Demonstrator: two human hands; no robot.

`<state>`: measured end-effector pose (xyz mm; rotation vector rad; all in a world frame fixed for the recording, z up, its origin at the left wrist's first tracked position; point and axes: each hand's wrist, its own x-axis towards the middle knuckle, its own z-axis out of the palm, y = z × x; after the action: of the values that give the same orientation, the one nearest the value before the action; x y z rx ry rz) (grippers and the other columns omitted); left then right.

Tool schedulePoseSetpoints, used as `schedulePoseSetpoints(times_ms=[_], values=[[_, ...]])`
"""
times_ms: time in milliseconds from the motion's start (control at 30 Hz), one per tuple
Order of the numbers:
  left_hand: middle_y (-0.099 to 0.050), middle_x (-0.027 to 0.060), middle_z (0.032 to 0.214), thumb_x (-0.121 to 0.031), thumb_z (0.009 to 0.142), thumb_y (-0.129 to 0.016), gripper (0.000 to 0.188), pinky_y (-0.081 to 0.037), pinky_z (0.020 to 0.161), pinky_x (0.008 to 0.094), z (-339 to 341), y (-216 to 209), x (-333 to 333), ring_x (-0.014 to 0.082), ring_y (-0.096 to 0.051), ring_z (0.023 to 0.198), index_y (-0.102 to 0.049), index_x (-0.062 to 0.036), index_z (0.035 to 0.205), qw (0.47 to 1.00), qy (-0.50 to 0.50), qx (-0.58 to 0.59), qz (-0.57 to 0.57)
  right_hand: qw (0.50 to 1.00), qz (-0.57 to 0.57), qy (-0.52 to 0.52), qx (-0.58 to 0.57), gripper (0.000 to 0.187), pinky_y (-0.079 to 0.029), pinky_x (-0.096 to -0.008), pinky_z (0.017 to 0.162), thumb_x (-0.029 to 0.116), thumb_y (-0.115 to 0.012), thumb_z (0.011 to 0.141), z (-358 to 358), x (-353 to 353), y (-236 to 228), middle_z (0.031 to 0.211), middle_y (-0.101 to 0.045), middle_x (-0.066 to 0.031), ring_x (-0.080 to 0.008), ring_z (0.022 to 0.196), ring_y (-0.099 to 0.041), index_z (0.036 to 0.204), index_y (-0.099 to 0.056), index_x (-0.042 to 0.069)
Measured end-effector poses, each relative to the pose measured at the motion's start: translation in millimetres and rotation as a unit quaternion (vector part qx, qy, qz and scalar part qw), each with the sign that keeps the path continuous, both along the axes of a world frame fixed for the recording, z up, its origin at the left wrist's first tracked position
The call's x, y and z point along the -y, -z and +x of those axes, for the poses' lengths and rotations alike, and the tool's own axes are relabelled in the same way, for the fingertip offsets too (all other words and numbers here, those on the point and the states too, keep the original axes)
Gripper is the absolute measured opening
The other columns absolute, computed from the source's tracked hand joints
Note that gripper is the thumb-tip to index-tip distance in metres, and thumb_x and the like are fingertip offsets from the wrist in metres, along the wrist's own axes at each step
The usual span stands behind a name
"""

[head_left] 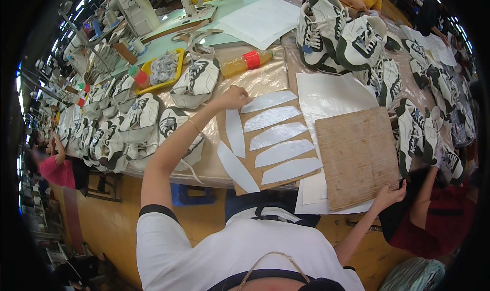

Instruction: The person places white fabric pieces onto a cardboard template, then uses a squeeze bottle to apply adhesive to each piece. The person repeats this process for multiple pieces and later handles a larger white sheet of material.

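Several white curved strips lie in a row on a brown cardboard sheet, with two more white strips along its left side. My left hand reaches to the far end of this sheet, its fingers pinched at the left end of the topmost strip. To the right, a thicker brown board rests over large white sheets. At the board's near right corner is my right hand, fingers curled closed; what is between them is hard to make out.
White and dark green sneakers crowd the left, with more sneakers piled at the right. A bottle lies beyond the strips, near a yellow tray. A sewing machine stands far left. A co-worker in dark red is close at right.
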<state>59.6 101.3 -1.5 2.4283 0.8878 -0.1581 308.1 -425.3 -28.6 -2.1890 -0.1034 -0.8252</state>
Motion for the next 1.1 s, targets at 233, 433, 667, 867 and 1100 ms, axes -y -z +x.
schedulePoseSetpoints(times_ms=[233, 433, 667, 867, 1100], values=[[-0.047, 0.0179, 0.133, -0.040, 0.086, -0.062, 0.051, -0.033, 0.103, 0.0510, -23, -12, 66, 0.0355, -0.043, 0.126, -0.056, -0.0066, 0.125, 0.967, 0.032, 0.050, 0.246, 0.909, -0.239, -0.342, 0.017, 0.034, -0.037, -0.0444, 0.102, 0.007, -0.060, 0.085, -42, -139, -89, 0.130, -0.050, -0.0166, -0.0359, 0.123, -0.045, 0.119, -0.057, 0.003], [-0.034, 0.0174, 0.147, -0.030, 0.085, -0.068, 0.052, -0.020, 0.111, 0.0539, -97, 6, 185, 0.0365, -0.031, 0.136, -0.051, -0.0113, 0.131, 0.960, -0.059, 0.212, 0.174, 0.701, -0.372, -0.584, 0.169, 0.058, -0.037, -0.0415, 0.101, 0.006, -0.068, 0.076, -69, -334, -93, 0.134, -0.047, -0.0135, -0.0296, 0.124, -0.045, 0.131, -0.048, 0.010], [-0.035, 0.0170, 0.147, -0.046, 0.078, -0.072, 0.067, -0.019, 0.111, 0.0528, -165, 34, 219, 0.0352, -0.030, 0.138, -0.052, -0.0086, 0.130, 0.948, -0.125, 0.259, 0.132, 0.638, -0.474, -0.544, 0.269, 0.076, -0.040, -0.0458, 0.095, 0.012, -0.071, 0.074, -72, -544, -40, 0.124, -0.055, -0.0126, -0.0277, 0.118, -0.051, 0.141, -0.036, 0.010], [-0.035, 0.0126, 0.150, -0.066, 0.066, -0.071, 0.090, -0.017, 0.112, 0.0537, -171, 36, 216, 0.0325, -0.029, 0.139, -0.048, -0.0147, 0.136, 0.973, 0.086, 0.176, 0.120, 0.670, -0.457, -0.534, 0.239, 0.030, -0.051, -0.0419, 0.076, 0.011, -0.064, 0.078, -73, -554, -36, 0.100, -0.062, -0.0096, -0.0281, 0.097, -0.062, 0.107, -0.056, 0.011], [-0.042, 0.0032, 0.147, -0.019, 0.080, -0.061, 0.054, -0.020, 0.115, 0.0479, -154, 54, 202, 0.0211, -0.039, 0.135, -0.051, -0.0201, 0.133, 0.929, 0.223, 0.148, 0.257, 0.815, -0.031, -0.578, -0.025, 0.032, -0.051, -0.0326, 0.081, 0.027, -0.072, 0.079, -37, -398, -124, 0.095, -0.071, -0.0108, -0.0224, 0.091, -0.067, 0.100, -0.070, 0.002]])
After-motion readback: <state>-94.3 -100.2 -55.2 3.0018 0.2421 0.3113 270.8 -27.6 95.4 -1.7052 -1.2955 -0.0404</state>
